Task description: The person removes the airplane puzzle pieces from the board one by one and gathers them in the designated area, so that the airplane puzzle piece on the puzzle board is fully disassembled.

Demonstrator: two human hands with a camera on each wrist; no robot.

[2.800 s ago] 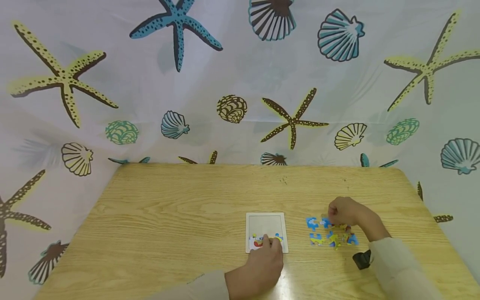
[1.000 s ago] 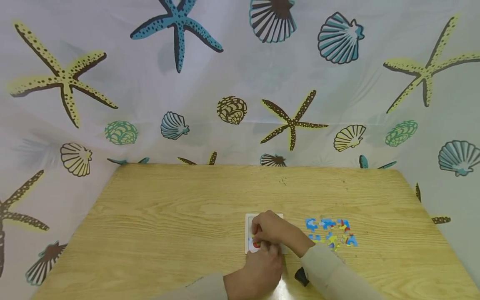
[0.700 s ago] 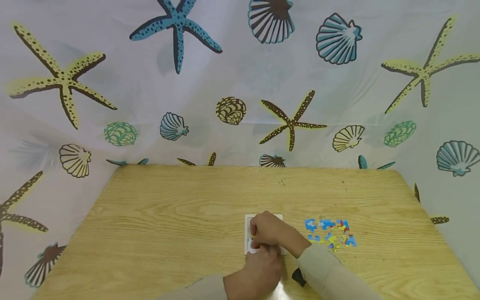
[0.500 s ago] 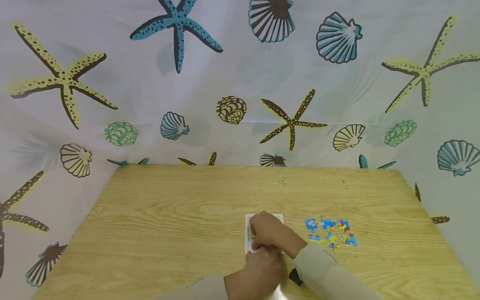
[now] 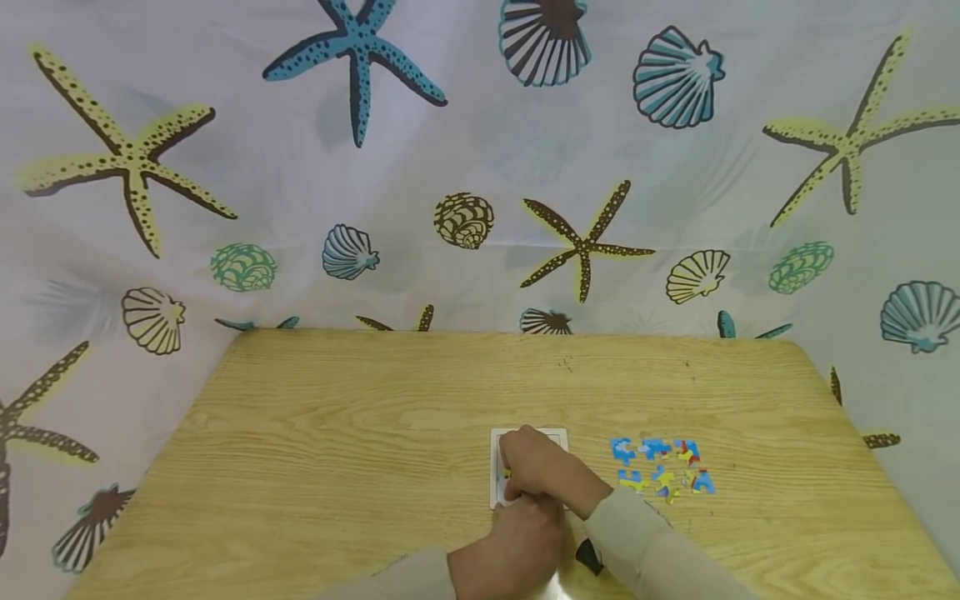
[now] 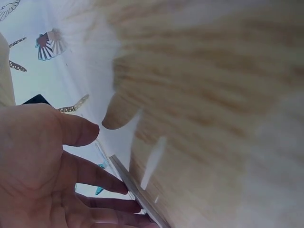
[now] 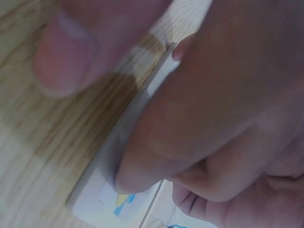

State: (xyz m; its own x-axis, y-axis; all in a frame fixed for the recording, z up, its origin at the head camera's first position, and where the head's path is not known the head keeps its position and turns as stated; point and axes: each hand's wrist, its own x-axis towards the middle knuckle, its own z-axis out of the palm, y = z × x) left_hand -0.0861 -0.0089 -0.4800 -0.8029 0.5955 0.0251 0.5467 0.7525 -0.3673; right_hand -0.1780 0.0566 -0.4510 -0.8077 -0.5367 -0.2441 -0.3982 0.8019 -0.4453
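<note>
On the table lies a square white-framed puzzle board; its lower part is mostly hidden under both hands. A yellow bit of puzzle picture shows beside the right hand's fingers. My left hand rests at the board's near side; in the left wrist view its fairly straight fingers touch the board's edge, and the thumb stands apart. My right hand crosses above it with bent fingers on the board. Whether a piece is between those fingers is hidden. The right wrist view shows a fingertip against the white board.
Several loose blue, yellow and red puzzle pieces lie in two rough rows right of the board. A black object sits under the right sleeve. A shell-and-starfish curtain hangs behind the wooden table.
My right hand has moved left from the loose pieces onto the board, then shifted only slightly over the last second. The left hand has stayed at the board.
</note>
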